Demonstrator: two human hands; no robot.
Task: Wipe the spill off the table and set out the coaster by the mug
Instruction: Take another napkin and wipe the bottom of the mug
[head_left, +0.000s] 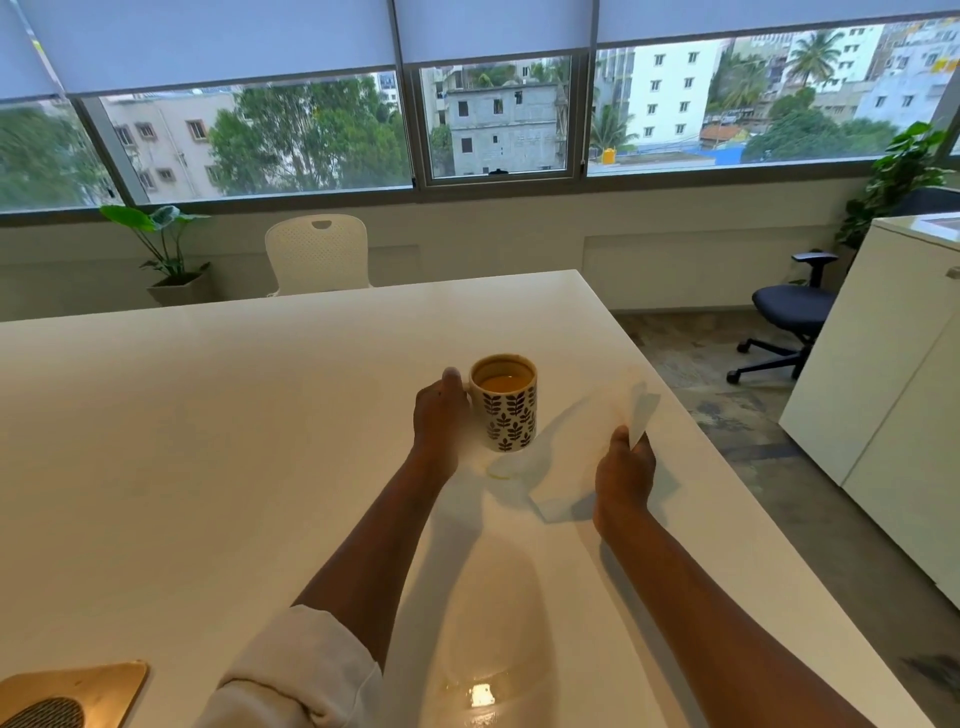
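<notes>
My left hand (440, 415) grips the leaf-print mug (506, 402), right hand (625, 467) pinches a tissue (582, 441); spill ring (501, 470) seemingly unwiped, coaster unplaced.

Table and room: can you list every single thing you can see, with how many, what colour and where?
Table: one, white, fills the middle.
Mug: one, white with dark leaf print, brown drink inside, on the table.
Spill: one, yellowish ring, just in front of the mug.
Tissue: one, white, right of the mug.
Coaster: one, tan wood, bottom left corner.
White chair: one, far side of the table.
Office chair: one, dark blue, on the floor at right.
Cabinet: one, white, far right.
Plants: two, green, left and right under the windows.
Left hand: on the mug's handle side.
Right hand: pinching the tissue.
</notes>
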